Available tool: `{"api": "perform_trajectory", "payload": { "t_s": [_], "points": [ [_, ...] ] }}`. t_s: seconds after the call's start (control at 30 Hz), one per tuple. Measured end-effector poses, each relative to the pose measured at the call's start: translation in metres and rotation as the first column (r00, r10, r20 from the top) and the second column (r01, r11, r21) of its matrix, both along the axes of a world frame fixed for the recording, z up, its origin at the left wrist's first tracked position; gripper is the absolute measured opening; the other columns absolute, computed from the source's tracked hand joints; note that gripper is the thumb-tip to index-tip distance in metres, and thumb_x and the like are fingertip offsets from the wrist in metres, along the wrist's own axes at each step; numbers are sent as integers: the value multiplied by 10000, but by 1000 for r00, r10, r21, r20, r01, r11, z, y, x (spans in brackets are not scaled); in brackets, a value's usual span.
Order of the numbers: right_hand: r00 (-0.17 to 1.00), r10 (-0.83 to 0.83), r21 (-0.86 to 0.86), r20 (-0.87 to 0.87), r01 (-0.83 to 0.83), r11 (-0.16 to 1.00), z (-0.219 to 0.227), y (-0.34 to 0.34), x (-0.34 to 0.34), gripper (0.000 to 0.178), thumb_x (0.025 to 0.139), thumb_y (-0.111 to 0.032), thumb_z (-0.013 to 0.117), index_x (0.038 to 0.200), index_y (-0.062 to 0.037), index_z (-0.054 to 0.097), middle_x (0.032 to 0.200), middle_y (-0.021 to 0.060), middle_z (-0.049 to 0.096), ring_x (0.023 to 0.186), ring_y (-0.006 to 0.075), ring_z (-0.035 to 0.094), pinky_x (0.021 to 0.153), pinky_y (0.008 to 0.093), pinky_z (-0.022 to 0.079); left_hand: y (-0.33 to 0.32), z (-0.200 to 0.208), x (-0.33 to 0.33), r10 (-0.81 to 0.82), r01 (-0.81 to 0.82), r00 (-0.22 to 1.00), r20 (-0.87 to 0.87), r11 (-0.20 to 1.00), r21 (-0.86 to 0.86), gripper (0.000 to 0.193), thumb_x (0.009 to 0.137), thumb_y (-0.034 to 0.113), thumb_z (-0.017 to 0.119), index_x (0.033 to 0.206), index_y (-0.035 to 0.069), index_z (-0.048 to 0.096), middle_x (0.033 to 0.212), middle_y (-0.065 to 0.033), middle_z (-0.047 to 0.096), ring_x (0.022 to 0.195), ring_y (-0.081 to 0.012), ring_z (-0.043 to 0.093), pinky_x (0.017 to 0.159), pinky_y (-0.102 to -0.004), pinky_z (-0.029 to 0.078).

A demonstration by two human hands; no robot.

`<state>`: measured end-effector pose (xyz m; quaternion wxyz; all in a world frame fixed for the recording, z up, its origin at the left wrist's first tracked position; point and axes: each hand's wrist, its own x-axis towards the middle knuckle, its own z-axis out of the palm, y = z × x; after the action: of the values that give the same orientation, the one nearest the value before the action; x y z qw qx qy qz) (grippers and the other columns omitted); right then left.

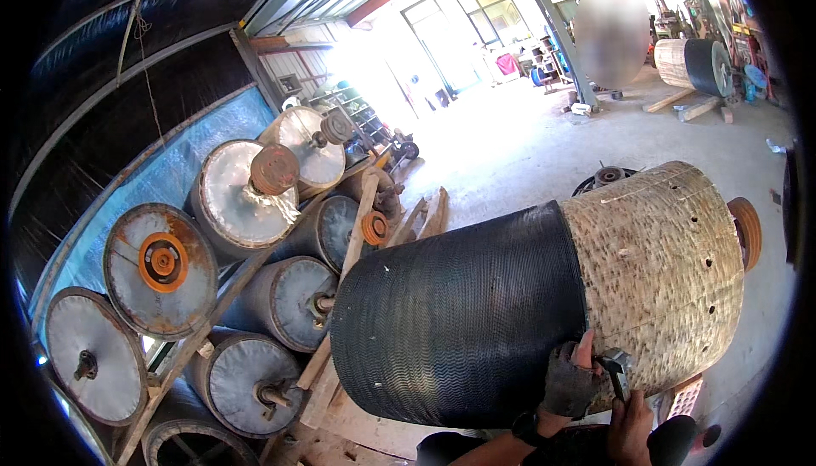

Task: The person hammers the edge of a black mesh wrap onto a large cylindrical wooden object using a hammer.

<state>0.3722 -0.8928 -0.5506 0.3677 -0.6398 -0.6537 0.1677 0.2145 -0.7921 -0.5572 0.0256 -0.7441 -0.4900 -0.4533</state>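
A large drum lies on its side in front of me. Its right part is bare, pitted wood (650,254); a black ridged covering (459,321) wraps the left part. My left hand (569,384), in a dark fingerless glove with a watch at the wrist, rests at the lower end of the seam between the two. Its fingers are bent together, and anything pinched in them is too small to make out. Just right of it, my right hand (631,428) grips a hammer (615,362) by the handle, the metal head near the wood and the left fingertips.
Several metal-ended drums (246,194) are stacked on timber beams (195,338) along the left. An orange pulley (746,232) sticks out at the drum's right end. Farther back, another half-covered drum (693,67) sits on wooden blocks beside a steel post (557,33).
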Motion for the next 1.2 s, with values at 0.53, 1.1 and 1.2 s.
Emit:
{"api": "perform_trajectory", "payload": {
  "t_s": [0.53,1.1,1.2],
  "points": [
    [998,-27,84,-63,33,996,8,-4,1,133,910,-86,595,940,6,503,707,283,574,706,519,580,608,545,431,-21,16,-8,-38,69,984,172,982,-178,706,835,101,653,1460,-54,364,1128,-221,588,1004,-378,584,917,-483,466],
    [985,75,11,-158,-74,997,0,-4,-3,145,940,-81,540,1036,28,535,772,269,585,738,534,557,670,508,471,-125,-100,4,-425,335,884,-196,867,-369,407,855,360,621,1092,30,612,1084,-170,588,1002,-362,576,854,-536,459],
    [971,154,295,-181,-96,951,-19,-9,3,151,945,-88,536,1040,30,531,789,274,585,735,515,573,649,486,474,-122,-89,3,-446,344,870,-209,854,-390,370,848,383,621,982,38,634,1022,-159,594,975,-352,575,832,-516,462]
  ]
}}
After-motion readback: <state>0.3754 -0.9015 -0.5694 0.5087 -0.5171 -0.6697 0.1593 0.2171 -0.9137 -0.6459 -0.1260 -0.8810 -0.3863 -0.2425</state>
